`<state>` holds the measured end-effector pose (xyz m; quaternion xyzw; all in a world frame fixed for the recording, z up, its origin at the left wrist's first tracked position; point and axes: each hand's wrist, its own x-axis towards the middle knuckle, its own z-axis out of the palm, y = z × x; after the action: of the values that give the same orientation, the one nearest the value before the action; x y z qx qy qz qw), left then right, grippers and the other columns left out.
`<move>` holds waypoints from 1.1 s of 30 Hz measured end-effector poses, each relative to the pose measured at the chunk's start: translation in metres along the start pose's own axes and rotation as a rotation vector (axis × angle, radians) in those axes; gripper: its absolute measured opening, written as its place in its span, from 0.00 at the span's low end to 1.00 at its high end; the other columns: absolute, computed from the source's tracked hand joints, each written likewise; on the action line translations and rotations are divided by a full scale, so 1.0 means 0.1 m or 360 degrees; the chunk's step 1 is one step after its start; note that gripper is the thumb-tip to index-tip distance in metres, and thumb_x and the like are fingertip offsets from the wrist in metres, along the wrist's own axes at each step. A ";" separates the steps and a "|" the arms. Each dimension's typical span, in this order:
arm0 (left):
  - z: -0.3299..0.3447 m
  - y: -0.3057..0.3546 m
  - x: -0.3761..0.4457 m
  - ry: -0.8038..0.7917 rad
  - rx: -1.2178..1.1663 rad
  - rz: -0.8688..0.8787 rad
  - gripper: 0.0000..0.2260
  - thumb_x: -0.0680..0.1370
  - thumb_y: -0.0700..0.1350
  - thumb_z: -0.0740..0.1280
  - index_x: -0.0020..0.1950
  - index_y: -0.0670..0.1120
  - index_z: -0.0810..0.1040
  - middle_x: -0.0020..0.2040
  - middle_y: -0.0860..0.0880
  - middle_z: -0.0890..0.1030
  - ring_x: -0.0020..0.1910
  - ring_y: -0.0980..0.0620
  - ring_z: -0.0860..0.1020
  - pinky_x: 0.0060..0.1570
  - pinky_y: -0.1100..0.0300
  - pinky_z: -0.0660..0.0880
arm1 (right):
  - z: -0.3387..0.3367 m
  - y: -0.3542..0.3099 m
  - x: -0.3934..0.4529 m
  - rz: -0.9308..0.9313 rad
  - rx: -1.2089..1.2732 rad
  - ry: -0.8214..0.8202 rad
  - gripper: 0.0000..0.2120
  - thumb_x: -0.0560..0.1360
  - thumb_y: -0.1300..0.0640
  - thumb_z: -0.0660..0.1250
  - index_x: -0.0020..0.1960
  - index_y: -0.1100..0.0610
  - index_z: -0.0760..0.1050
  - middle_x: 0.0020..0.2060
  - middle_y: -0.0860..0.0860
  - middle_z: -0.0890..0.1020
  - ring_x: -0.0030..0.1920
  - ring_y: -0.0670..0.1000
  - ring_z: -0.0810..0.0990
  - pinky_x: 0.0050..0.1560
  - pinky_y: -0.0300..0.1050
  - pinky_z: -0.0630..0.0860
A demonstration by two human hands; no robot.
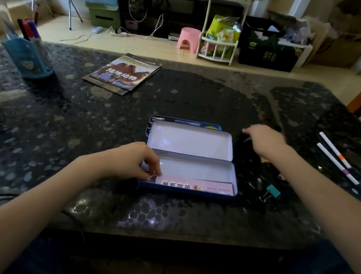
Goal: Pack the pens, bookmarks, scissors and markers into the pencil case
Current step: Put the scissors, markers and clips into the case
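Note:
A blue tin pencil case lies open in the middle of the dark table, its white insides showing. A pink bookmark lies along the near edge of the lower tray. My left hand pinches the bookmark's left end at the case's near-left corner. My right hand hovers right of the case over a dark patch of table, fingers pointing left; whether it holds anything is unclear. Two white markers with orange and purple bands lie at the far right. Several pens lie in the tray behind the lid.
A teal binder clip lies right of the case. A blue pen holder with several pens stands at the far left. A magazine lies at the back. A small pink item peeks from under my right forearm.

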<state>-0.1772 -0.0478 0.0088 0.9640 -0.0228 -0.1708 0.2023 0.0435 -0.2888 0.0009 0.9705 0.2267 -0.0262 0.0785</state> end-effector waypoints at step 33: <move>0.00 0.05 -0.05 0.0080 -0.0044 -0.0059 0.03 0.75 0.47 0.68 0.48 0.53 0.80 0.44 0.60 0.78 0.45 0.61 0.75 0.47 0.67 0.69 | 0.06 0.10 -0.29 -0.0710 0.0007 0.1241 0.10 0.72 0.64 0.70 0.52 0.64 0.75 0.33 0.57 0.80 0.28 0.56 0.80 0.21 0.43 0.72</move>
<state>-0.1821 -0.0524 0.0123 0.9654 0.0025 -0.1506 0.2128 0.0221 -0.3112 -0.0010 0.8354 0.4429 0.3247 -0.0223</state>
